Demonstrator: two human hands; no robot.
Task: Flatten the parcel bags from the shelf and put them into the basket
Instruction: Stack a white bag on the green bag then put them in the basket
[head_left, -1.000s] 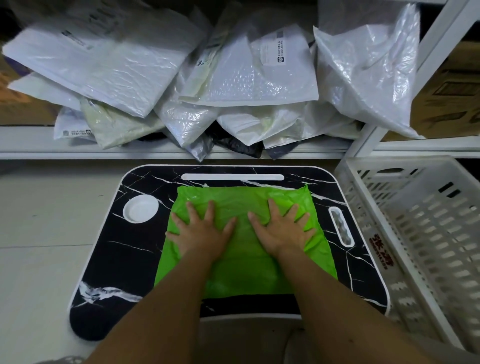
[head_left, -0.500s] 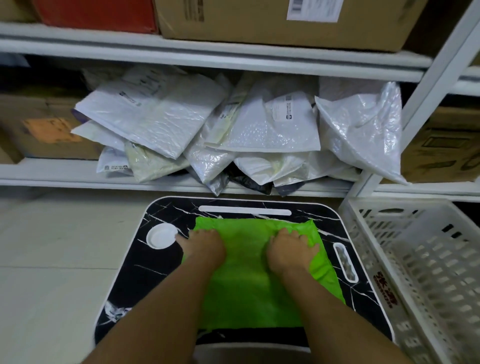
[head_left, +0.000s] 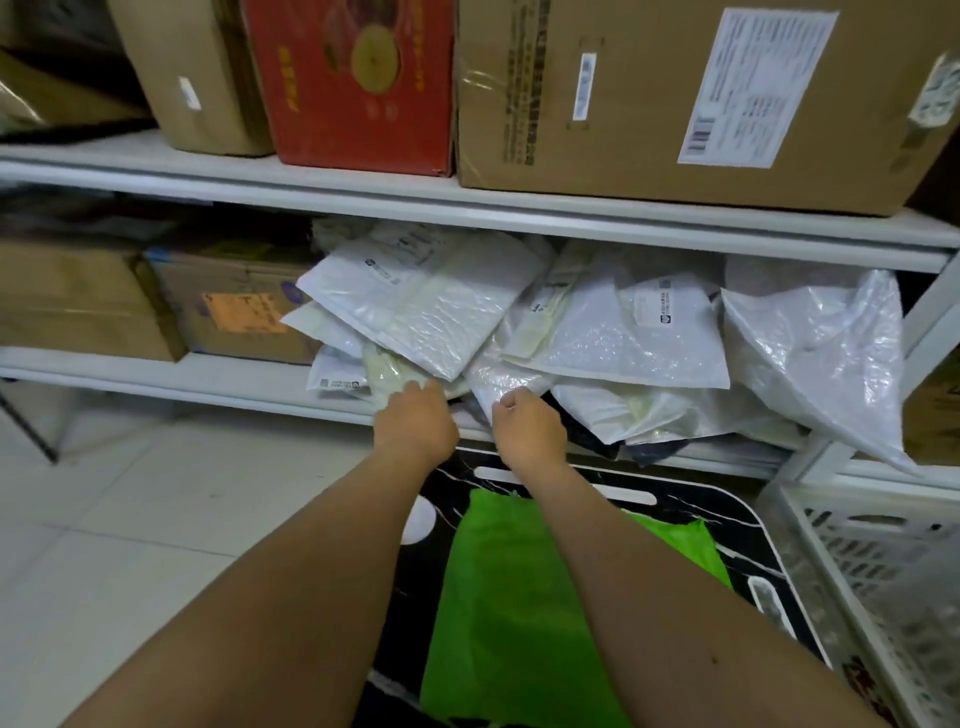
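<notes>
Both hands at shelf pile: left hand (head_left: 415, 421) gripped cream bag (head_left: 387, 371), right hand (head_left: 527, 423) pinched white bubble bag (head_left: 498, 376) (green bag (head_left: 509, 597) lay on tray (head_left: 722, 519)).

Plastic mailers, cardboard, painted shelf.
My green bag (head_left: 524, 613) is thin matt plastic, lightly creased; it lies on a glossy black marble-print tray (head_left: 722, 512). Shelf bags (head_left: 613, 332) are white bubble-textured and shiny crinkled plastic film. Boxes (head_left: 649, 88) are brown matt cardboard with paper labels. Basket (head_left: 852, 571) is white slotted plastic. Floor tiles (head_left: 130, 519) are smooth.
</notes>
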